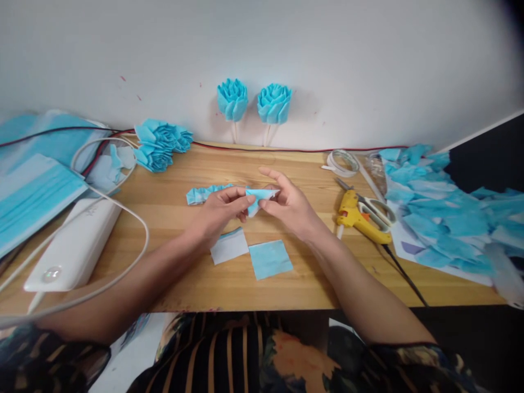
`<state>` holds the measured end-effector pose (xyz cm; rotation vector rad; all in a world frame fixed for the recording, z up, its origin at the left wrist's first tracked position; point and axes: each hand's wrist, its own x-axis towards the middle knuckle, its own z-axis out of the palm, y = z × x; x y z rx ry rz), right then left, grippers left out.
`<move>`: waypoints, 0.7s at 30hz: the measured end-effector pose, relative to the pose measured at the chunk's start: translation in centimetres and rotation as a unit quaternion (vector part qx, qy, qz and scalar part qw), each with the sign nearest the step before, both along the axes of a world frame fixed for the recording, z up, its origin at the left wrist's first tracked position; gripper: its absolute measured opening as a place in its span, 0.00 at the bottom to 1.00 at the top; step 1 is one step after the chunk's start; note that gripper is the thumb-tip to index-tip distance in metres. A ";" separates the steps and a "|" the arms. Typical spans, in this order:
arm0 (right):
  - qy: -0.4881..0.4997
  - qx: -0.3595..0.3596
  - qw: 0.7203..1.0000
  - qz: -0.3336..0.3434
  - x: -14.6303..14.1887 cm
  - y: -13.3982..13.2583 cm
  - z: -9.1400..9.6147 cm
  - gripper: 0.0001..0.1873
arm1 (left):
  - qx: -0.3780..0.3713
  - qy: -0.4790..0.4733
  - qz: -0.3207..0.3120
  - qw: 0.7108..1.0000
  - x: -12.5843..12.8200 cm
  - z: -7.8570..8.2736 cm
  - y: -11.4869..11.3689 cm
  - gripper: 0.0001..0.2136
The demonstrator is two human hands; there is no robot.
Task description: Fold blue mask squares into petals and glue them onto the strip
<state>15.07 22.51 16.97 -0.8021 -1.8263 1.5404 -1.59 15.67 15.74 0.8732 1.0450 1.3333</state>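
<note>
Between my two hands is a small blue fabric piece (258, 197) folded into a triangle, its point down. My left hand (224, 212) pinches its left side between thumb and fingers. On the right side, my right hand (286, 204) grips it with the thumb, while the index finger stretches up and away. Just behind my left hand lies a row of folded blue petals (204, 194). Two flat squares rest on the table in front of the hands: a pale one (230, 246) and a blue one (271, 259).
Two blue fabric flowers on sticks (232, 100) lean against the wall; more flowers (158, 144) lie left. A white power bank (76, 240), looping cable and face masks (36, 196) fill the left side. At right are a yellow glue gun (360, 218), scissors (376, 212), tape (344, 162) and piled blue pieces (442, 218).
</note>
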 end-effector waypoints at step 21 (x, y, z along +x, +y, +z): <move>-0.464 0.450 0.761 -0.062 20.7 1.7 -0.4 0.38 | -0.107 -0.201 -0.020 0.973 -0.3 1.3 0.1 0.11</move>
